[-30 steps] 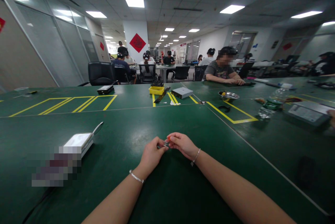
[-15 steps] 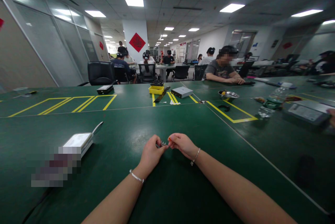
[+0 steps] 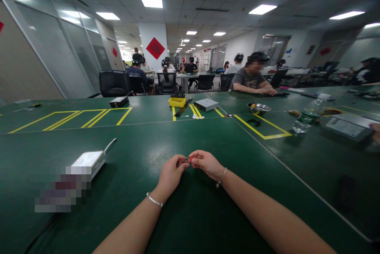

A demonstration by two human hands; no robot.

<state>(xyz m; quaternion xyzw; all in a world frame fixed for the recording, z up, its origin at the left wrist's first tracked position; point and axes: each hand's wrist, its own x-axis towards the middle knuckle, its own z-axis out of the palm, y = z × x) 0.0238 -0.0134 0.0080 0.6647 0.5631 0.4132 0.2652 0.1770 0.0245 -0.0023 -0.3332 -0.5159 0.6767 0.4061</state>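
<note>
Above the green table (image 3: 133,190), my left hand (image 3: 172,170) is closed, pinching a small silvery metal part (image 3: 186,160) whose kind I cannot make out. Close against it on the right, my right hand (image 3: 207,163) pinches a small orange piece (image 3: 190,159) between thumb and fingers. The two small pieces meet, or nearly so, between my fingertips; whether they are joined cannot be seen. My fingers cover most of both pieces.
A white device with a cable (image 3: 89,161) lies to the left. Farther back are a yellow bin (image 3: 177,102), a grey box (image 3: 206,104) and a metal bowl (image 3: 259,108). A water bottle (image 3: 310,115) stands on the right. Across the table sits a person (image 3: 252,77).
The orange piece shows more and sits closer to the metal part. My left fingers have straightened a little, and my right hand has shifted slightly left.
</note>
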